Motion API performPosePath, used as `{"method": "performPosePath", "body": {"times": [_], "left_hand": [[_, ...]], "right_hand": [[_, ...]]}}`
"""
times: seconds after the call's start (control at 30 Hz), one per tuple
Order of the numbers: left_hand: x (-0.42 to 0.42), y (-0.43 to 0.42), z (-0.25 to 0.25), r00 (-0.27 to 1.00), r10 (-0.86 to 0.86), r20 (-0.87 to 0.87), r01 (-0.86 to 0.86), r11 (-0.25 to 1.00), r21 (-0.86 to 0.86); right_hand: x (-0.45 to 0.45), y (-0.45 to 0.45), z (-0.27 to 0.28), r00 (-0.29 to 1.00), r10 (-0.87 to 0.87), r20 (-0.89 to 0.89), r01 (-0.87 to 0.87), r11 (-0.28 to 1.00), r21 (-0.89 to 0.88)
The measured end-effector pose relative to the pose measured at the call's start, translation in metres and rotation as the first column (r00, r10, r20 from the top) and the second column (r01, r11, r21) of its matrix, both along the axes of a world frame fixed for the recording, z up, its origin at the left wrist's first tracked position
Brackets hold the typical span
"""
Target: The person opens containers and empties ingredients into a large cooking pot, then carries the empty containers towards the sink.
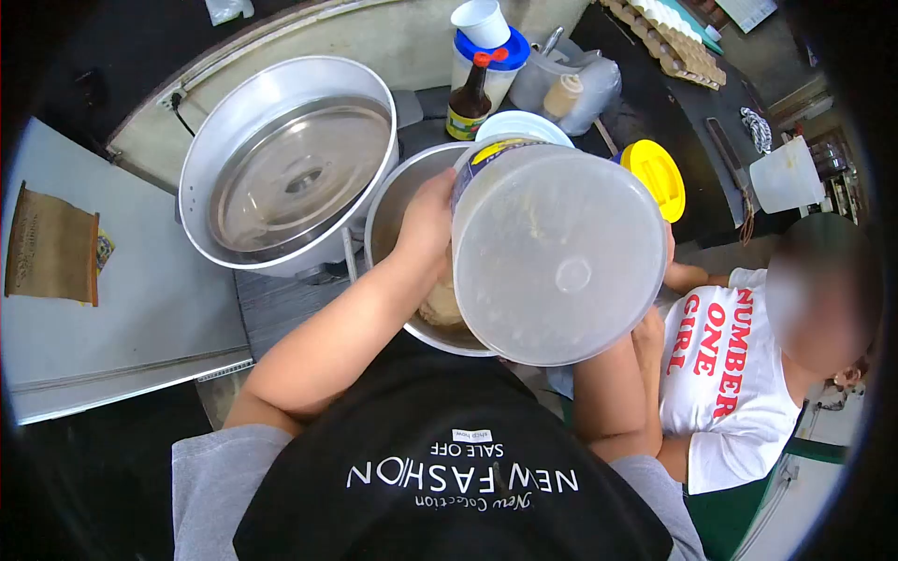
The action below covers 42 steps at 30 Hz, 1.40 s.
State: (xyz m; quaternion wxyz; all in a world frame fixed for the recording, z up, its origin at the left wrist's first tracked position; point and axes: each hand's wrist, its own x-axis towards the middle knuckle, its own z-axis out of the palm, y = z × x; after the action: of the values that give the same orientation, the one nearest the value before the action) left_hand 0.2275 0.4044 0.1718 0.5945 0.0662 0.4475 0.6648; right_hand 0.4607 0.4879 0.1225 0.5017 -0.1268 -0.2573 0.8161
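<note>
A large translucent plastic tub (561, 262) is tipped over a metal pot (388, 210), its round base facing me. My left hand (428, 224) grips the tub's left side near a blue and yellow label. My right arm runs up behind the tub, and only a sliver of my right hand (670, 245) shows at its right edge, holding it. Inside the pot lies a pale, lumpy mass (441, 307), partly covered by the tub and my left arm. The tub's opening is hidden from me.
A wide aluminium pot (379, 89) with a metal lid (304, 178) stands left. Behind are a sauce bottle (470, 98), a white bowl (526, 124) and a blue-lidded container (500, 58). A yellow lid (655, 178) is to the right. A person in a white shirt (730, 374) stands close on my right.
</note>
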Motion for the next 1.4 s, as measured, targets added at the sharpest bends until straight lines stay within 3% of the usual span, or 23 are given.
{"method": "performPosePath", "body": {"times": [0.23,0.43,0.57,0.7,0.8,0.93,1.0,1.4], "left_hand": [[-0.004,0.012,-0.07,0.864,-0.013,-0.503,0.063,0.995,0.083],[-0.007,0.028,-0.115,0.775,-0.032,-0.631,0.077,0.996,0.044],[-0.003,0.027,-0.134,0.811,-0.026,-0.584,-0.04,0.994,-0.099],[0.006,0.03,-0.118,0.832,0.014,-0.554,-0.161,0.963,-0.217],[0.02,0.028,-0.076,0.955,0.104,-0.279,-0.156,0.972,-0.174],[0.019,0.026,-0.047,0.942,-0.078,-0.326,-0.017,0.96,-0.279],[0.03,0.02,-0.011,0.921,-0.195,-0.337,0.067,0.932,-0.357],[0.028,0.019,-0.021,0.859,-0.253,-0.445,0.085,0.928,-0.363]], "right_hand": [[0.006,0.01,-0.016,0.989,0.132,0.064,-0.132,0.991,-0.002],[-0.014,0.046,-0.044,0.936,0.324,0.136,-0.323,0.946,-0.035],[-0.022,0.06,-0.058,0.926,0.371,0.074,-0.363,0.927,-0.096],[-0.017,0.064,-0.058,0.911,0.41,-0.045,-0.41,0.889,-0.203],[-0.011,0.07,-0.056,0.897,0.42,-0.136,-0.442,0.848,-0.294],[-0.004,0.065,-0.047,0.927,0.361,-0.102,-0.372,0.846,-0.383],[0.015,0.045,-0.034,0.949,0.309,0.07,-0.305,0.951,-0.057],[0.033,0.051,-0.063,0.957,0.268,-0.109,-0.272,0.962,-0.027]]}}
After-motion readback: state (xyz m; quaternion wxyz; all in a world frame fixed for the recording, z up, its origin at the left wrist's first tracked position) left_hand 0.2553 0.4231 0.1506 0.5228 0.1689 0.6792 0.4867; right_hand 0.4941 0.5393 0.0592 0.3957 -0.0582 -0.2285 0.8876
